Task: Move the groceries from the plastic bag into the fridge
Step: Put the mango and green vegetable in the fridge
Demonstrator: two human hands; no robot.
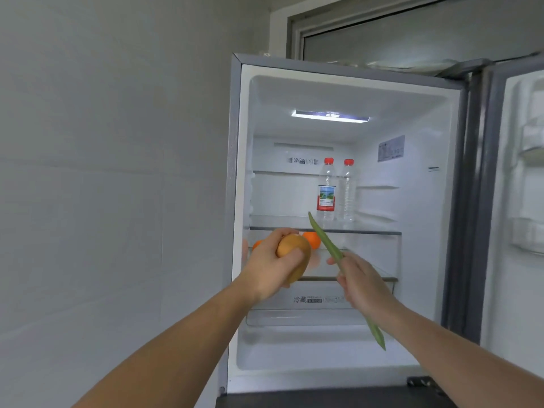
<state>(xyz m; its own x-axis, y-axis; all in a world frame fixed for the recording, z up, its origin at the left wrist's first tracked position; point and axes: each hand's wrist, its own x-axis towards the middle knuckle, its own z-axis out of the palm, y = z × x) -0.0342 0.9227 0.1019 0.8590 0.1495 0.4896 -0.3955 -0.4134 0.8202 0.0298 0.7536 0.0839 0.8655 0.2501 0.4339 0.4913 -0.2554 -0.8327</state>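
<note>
The fridge [426, 260] stands open in front of me, its light on. My left hand [266, 272] grips a brown-yellow mango [295, 257] at the left mouth of the middle shelf [368, 275]. My right hand [363, 285] holds a long green bean pod [323, 240], which slants from the upper shelf's edge down past my wrist. Two oranges [312, 240] lie on the middle shelf behind the mango, one mostly hidden by my left hand. The plastic bag is not in view.
Two clear water bottles [326, 189] with red caps stand on the upper glass shelf [368, 232]. A clear drawer [309, 304] sits below the middle shelf. The fridge door [518, 201] hangs open at right. A tiled wall [112, 187] fills the left side.
</note>
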